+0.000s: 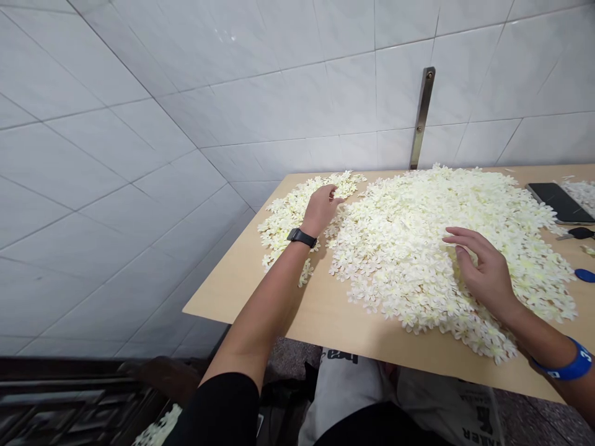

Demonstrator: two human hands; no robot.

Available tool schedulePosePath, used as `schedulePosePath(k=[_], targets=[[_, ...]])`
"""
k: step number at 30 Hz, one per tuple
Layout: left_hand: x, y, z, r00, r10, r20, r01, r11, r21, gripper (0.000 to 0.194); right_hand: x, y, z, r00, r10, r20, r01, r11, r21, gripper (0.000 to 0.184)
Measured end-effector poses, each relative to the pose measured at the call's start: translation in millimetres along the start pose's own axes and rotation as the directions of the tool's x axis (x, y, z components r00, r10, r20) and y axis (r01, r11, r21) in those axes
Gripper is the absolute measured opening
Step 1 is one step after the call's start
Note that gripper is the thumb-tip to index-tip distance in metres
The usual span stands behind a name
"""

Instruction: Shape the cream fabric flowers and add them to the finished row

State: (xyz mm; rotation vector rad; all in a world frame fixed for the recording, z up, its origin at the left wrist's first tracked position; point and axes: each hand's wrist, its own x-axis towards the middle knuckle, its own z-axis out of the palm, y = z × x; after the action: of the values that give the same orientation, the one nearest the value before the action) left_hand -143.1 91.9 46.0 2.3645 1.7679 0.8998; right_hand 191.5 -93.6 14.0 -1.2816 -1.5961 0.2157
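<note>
A wide heap of pale cream artificial flower petals (pixel 409 229), blossom-shaped, covers much of the wooden table. To its left lies a smaller, more yellowish pile of the same blossoms (pixel 283 217). My left hand (pixel 321 207), with a black band on its wrist, is over the right side of the small pile, near the gap between the two. Its fingers are half curled, the thumb stands apart, and I see nothing held. Over the right part of the big heap hovers my right hand (pixel 486 269), fingers loosely extended and thumb apart, holding nothing.
At the right of the wooden table (pixel 227 291) lie a dark phone (pixel 564 203), a key (pixel 580 233) and a blue disc (pixel 584 275). Tiled walls stand behind and left. A metal bracket (pixel 421 118) is fixed to the back wall. More blossoms (pixel 160 427) show low at left.
</note>
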Motion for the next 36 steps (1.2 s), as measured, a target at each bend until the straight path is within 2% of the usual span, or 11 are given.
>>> schedulePosePath(k=[2,5,10,13,16,20,22,27,29,33,36], targets=[[-3.2,16.9,-2.0,0.997,0.046,-0.056,-0.054,0.986,-0.155,0.031,0.2,0.4,-0.4,1.000,0.006,-0.002,-0.006,1.000,0.006,0.022],[-5.6,31.5,-1.8,0.991,0.085,-0.101,-0.106,0.969,-0.223,0.026,1.2,0.5,-2.0,1.000,0.018,-0.006,-0.018,1.000,0.020,0.021],[-7.9,26.2,1.5,0.997,0.065,-0.042,-0.073,0.972,-0.225,0.026,1.4,-0.2,-3.5,0.999,0.031,-0.007,-0.031,0.999,0.038,0.021],[-15.8,31.2,5.1,0.992,0.124,-0.021,-0.125,0.963,-0.238,0.023,0.3,0.2,-2.5,1.000,0.027,0.014,-0.028,0.998,0.053,0.021],[-27.3,52.4,8.4,0.972,0.230,-0.039,-0.232,0.934,-0.273,0.029,-0.4,1.6,-1.0,0.999,0.016,0.028,-0.018,0.998,0.060,0.021],[-43.9,96.3,9.4,0.924,0.381,-0.042,-0.364,0.838,-0.406,0.028,-0.3,0.6,-0.8,1.000,0.020,0.015,-0.021,0.997,0.073,0.020],[-52.8,118.9,9.7,0.922,0.385,-0.032,-0.343,0.779,-0.525,0.026,-0.1,-2.6,-2.0,1.000,0.021,-0.003,-0.021,0.996,0.084,0.020],[-76.5,157.4,17.1,0.946,0.306,0.105,-0.135,0.669,-0.731,0.033,-0.7,-13.5,-6.7,1.000,0.028,0.008,-0.029,0.995,0.095,0.017],[-85.0,163.1,21.4,0.946,0.295,0.135,-0.089,0.636,-0.767,0.033,-1.3,-15.6,-7.6,1.000,0.023,0.021,-0.025,0.995,0.100,0.017],[-95.5,165.2,25.7,0.929,0.324,0.181,-0.054,0.601,-0.798,0.017,-3.3,-14.6,-6.2,1.000,-0.002,0.031,-0.001,0.996,0.094,0.018],[-98.4,167.2,24.4,0.912,0.366,0.185,-0.058,0.562,-0.825,0.025,-5.2,-12.4,-4.5,0.999,-0.013,0.040,0.009,0.995,0.101,0.018]])
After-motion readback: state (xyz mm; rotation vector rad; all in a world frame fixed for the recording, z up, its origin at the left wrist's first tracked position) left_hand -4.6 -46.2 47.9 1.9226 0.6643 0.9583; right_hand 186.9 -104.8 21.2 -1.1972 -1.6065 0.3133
